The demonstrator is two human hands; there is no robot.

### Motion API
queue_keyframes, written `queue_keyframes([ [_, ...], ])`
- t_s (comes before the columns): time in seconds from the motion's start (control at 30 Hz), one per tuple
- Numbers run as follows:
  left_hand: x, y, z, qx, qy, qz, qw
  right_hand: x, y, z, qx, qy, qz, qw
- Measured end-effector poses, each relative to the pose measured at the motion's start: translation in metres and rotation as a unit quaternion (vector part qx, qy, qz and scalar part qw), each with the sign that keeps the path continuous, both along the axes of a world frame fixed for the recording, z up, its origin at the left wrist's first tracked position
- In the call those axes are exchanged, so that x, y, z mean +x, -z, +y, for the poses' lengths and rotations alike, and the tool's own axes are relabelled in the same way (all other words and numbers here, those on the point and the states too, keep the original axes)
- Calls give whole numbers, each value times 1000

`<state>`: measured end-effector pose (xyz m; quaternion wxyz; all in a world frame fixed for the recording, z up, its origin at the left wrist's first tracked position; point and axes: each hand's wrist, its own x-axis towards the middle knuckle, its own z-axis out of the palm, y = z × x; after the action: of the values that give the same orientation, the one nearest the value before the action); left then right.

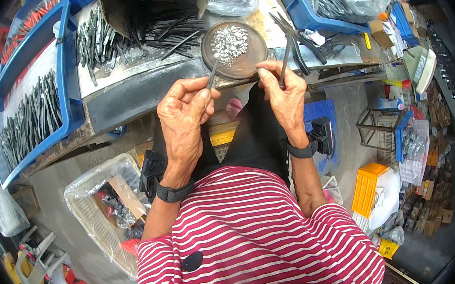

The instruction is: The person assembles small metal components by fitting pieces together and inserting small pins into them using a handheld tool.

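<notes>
My left hand (pixel 181 113) is closed, pinching a slim dark pointed piece (pixel 212 74) between thumb and fingertips. Its tip points up toward the rim of a round brown dish (pixel 261 56) at the table's near edge. Small clear and whitish bits (pixel 230 42) are heaped in that dish. Just right of the dish, my right hand (pixel 286 98) is closed around a thin dark rod (pixel 286 55) that rises above the fingers; its exact kind is unclear. Whether something tiny sits at the right fingertips cannot be made out. Dark-handled pliers (pixel 299 47) lie beyond the right hand.
Loose dark slim pieces (pixel 98 42) lie across the table, left of and behind a dark rounded object (pixel 157 6). A blue tray (pixel 70 97) of similar pieces stands left, another blue tray (pixel 302 9) at the far right. A crate (pixel 89 210) sits on the floor at left.
</notes>
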<state>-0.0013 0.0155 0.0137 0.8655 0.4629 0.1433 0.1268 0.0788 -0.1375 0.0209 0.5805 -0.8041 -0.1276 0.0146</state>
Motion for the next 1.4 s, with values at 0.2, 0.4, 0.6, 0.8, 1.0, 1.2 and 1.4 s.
queue_keyframes([
  [0.2, -4, -2, 2, 24, -17, 9, 1000, 18, 0, 2, -172, -31, -215, 961],
  [0.4, -6, 1, 2, 34, -19, 14, 999, 32, 5, 6, -278, -44, -286, 916],
  [0.6, -7, 3, 0, 32, -13, 30, 999, 29, 2, 8, -311, -76, -292, 901],
  [0.8, -6, 4, -2, 32, -10, 42, 999, 24, -1, 1, -315, -74, -284, 903],
  [1.0, -4, 6, -3, -1, 6, 36, 999, 25, 0, -5, -292, -101, -310, 899],
  [1.2, 0, 9, -1, -38, 24, 27, 999, 25, -3, -7, -262, -137, -276, 914],
  [1.4, 6, 10, -4, -78, 51, 20, 995, 30, -2, -7, -230, -161, -279, 918],
])
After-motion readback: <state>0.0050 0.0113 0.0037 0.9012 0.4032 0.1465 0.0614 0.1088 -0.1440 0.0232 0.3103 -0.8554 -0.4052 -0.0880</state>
